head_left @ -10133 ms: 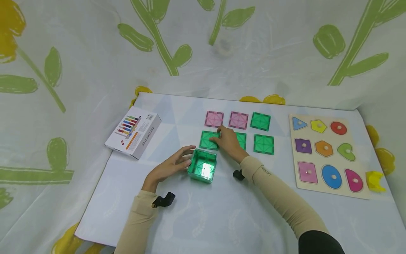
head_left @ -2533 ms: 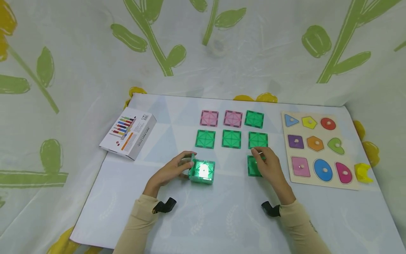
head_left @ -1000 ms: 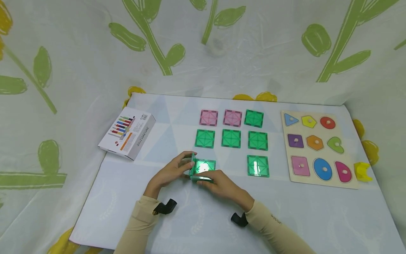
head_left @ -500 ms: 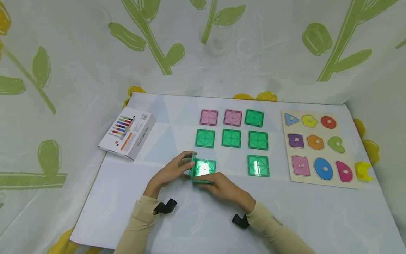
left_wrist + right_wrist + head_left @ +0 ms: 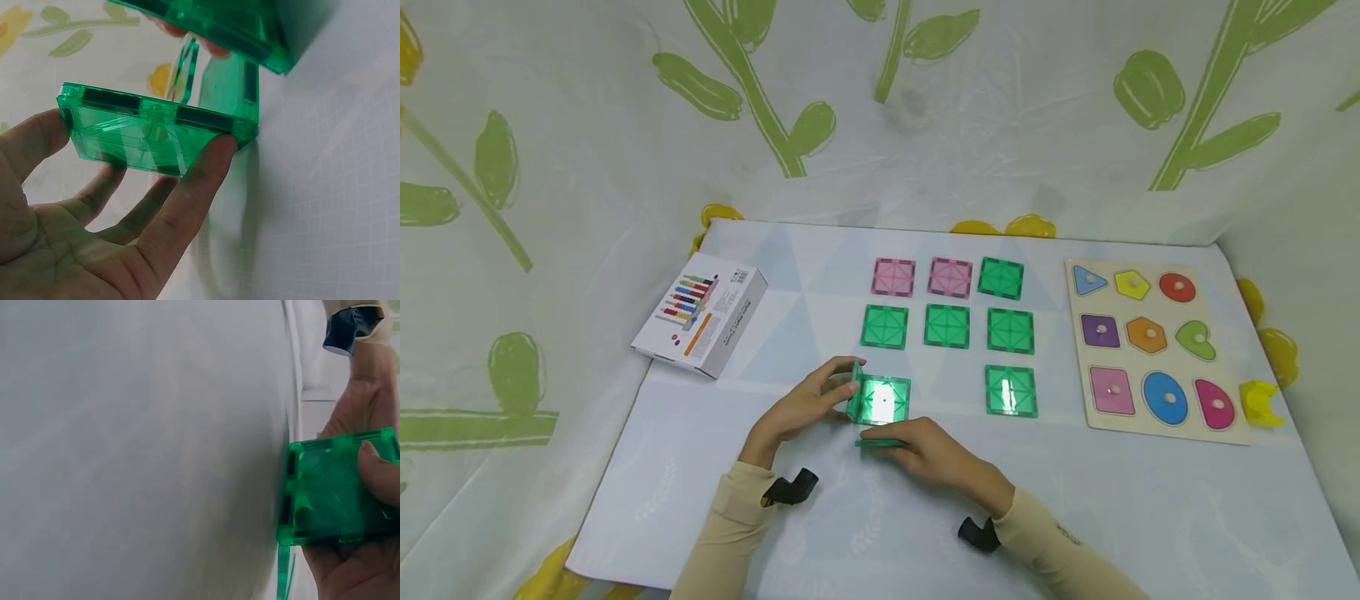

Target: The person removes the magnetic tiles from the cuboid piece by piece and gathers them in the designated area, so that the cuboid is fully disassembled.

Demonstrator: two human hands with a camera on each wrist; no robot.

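My left hand [image 5: 793, 412] holds a green magnetic tile [image 5: 134, 131] upright by its edges, along the left side of a flat green tile [image 5: 885, 402]. Just in front of that flat tile, my right hand [image 5: 936, 452] pinches another green tile [image 5: 878, 442], seen edge-on, with a narrow gap between them. The right wrist view shows my thumb [image 5: 380, 475] lying across the face of this tile. Behind the hands are two pink tiles [image 5: 893, 277] and several green tiles [image 5: 947, 327] in rows. One more green tile [image 5: 1011, 391] lies by itself to the right.
A white box [image 5: 700, 315] with an abacus picture stands at the table's left edge. On the right lies a wooden shape-puzzle board [image 5: 1138, 392], with a yellow piece [image 5: 1260, 404] beside it. A leaf-patterned sheet [image 5: 1037, 150] hangs behind the table.
Earlier the right hand let go of a green tile at the right, then reached back to the box of tiles. It has now drawn the front tile away toward me. The left hand stays put.
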